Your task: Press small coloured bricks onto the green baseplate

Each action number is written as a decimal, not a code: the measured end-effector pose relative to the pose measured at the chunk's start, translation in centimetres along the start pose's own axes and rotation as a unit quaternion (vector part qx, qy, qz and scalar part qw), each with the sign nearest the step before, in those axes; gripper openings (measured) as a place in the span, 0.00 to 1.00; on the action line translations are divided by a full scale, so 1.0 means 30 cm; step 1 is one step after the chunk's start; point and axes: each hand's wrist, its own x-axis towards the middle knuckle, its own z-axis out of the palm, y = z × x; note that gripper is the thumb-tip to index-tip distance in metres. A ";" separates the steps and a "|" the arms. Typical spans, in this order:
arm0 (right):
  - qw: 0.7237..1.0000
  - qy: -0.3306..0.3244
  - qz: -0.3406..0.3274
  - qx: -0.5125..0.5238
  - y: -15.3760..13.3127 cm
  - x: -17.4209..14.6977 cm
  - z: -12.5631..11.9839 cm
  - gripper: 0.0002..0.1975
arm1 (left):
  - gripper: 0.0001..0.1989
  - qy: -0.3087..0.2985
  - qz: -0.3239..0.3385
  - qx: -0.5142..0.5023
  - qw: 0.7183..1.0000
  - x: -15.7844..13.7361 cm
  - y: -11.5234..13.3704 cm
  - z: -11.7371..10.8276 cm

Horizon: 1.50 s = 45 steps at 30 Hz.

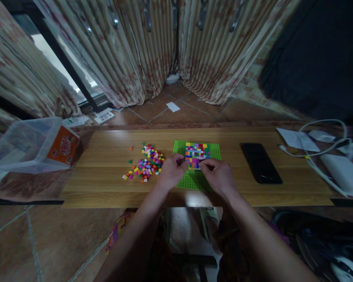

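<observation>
A green studded baseplate (191,181) lies on the wooden table, with a dense patch of small multicoloured building bricks (195,150) on its middle. My left hand (173,170) is at the left side of this patch, thumb and forefinger curled together at its edge. On the opposite side, my right hand (219,174) has its fingertips pinched close to the patch's lower right corner. Whatever lies between the fingertips of either hand is too small to make out. Left of the baseplate, beside my left hand, loose bricks (148,162) in many colours are heaped and scattered.
A black phone (261,162) lies to the right on the table (100,168). Farther right are a white cable (323,154), papers (297,140) and a white box-like device (344,174). A clear plastic bin (32,145) with an orange label stands beyond the table's left end.
</observation>
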 end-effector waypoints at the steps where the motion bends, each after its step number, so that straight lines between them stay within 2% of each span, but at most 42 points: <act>1: 1.000 -0.004 -0.007 0.012 0.003 -0.002 -0.002 0.13 | 0.09 -0.002 -0.002 -0.001 1.000 0.000 -0.002 0.001; 9: 0.999 -0.011 -0.003 0.051 0.011 -0.007 -0.019 0.14 | 0.09 0.014 0.007 0.033 0.999 -0.027 0.023 0.016; 12: 0.998 -0.013 0.012 0.060 0.019 -0.006 -0.017 0.14 | 0.10 0.036 -0.001 0.050 0.998 -0.040 0.035 0.021; 19: 0.998 -0.018 0.013 0.050 0.043 -0.001 -0.011 0.15 | 0.11 0.039 -0.027 0.069 0.997 -0.060 0.040 0.043; 22: 0.999 -0.004 0.001 0.037 0.045 -0.008 -0.011 0.16 | 0.11 0.013 0.015 0.062 0.998 -0.058 0.031 0.000; 24: 1.000 0.001 -0.008 0.023 0.044 -0.015 -0.015 0.17 | 0.10 0.027 0.049 0.067 0.996 -0.056 0.014 -0.068; 27: 1.000 0.001 -0.014 0.005 0.044 -0.024 -0.025 0.18 | 0.13 0.082 0.028 0.097 0.992 -0.058 -0.030 -0.201; 28: 1.000 0.001 -0.012 0.001 0.044 -0.024 -0.028 0.19 | 0.13 0.099 0.007 0.140 0.985 -0.060 -0.047 -0.242; 31: 1.000 0.002 -0.006 -0.009 0.042 -0.022 -0.032 0.18 | 0.15 0.092 -0.017 0.244 0.965 -0.070 -0.086 -0.317; 35: 1.000 0.001 -0.022 -0.016 0.037 -0.018 -0.024 0.18 | 0.19 0.068 0.004 0.313 0.947 -0.074 -0.095 -0.314; 45: 0.999 -0.002 -0.045 -0.019 0.037 -0.021 -0.025 0.17 | 0.14 0.070 0.000 0.386 0.920 -0.053 -0.086 -0.275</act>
